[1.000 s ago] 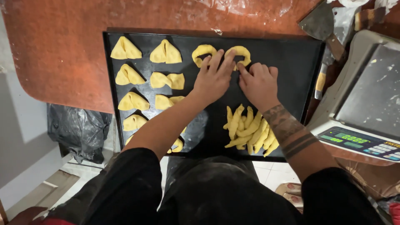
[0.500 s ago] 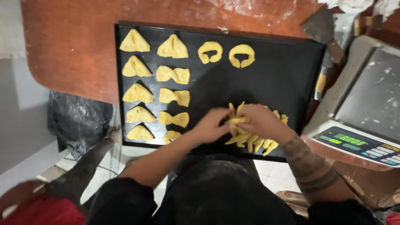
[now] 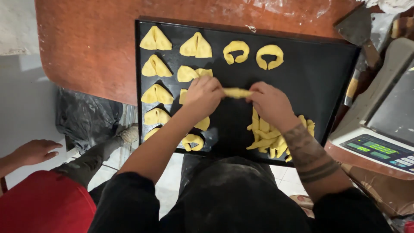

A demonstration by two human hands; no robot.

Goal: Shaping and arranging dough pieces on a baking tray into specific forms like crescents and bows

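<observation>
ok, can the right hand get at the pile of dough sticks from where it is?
Probably yes. The right hand sits just above the pile of dough sticks with nothing between them, but it shares a dough stick with the left hand.

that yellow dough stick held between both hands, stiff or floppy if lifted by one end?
Likely soft: the dough stick is supported at both ends by left hand and right hand. The curled pieces show it bends readily. Probably light and easily dented; the loose sticks lie slightly bent.

yellow dough roll [image 3: 236, 92], black tray [image 3: 327, 77], maybe reddish-brown table [image 3: 86, 47].
</observation>
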